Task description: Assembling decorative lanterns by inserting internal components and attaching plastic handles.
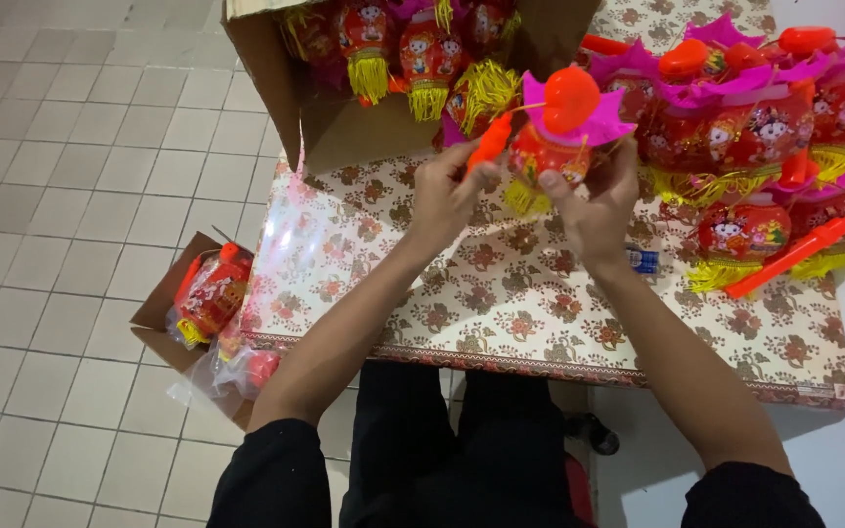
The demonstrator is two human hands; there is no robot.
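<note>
A person in black sleeves sat at a table (pixel 501 313) covered in a floral-patterned cloth, both forearms stretched forward over it. On the tiled floor to the person's left lay a small open cardboard box (pixel 163 318) holding a red lantern still in its clear wrapping, with more plastic-wrapped pieces spilling beside it. Over the middle of the table, the left hand (pixel 447 196) was closed around an orange plastic handle (pixel 490 144), while the right hand (pixel 594 205) pinched the yellow-tasselled base of a small red toy lantern (pixel 550 152) topped with a pink petal collar and orange cap. A small blue item (pixel 643 259) lay just beside the right wrist. To the right, finished lanterns (pixel 755 137) were heaped on the table. At the far edge, a large cardboard carton (pixel 286 88) lay tipped open, packed with red lanterns with yellow tassels
</note>
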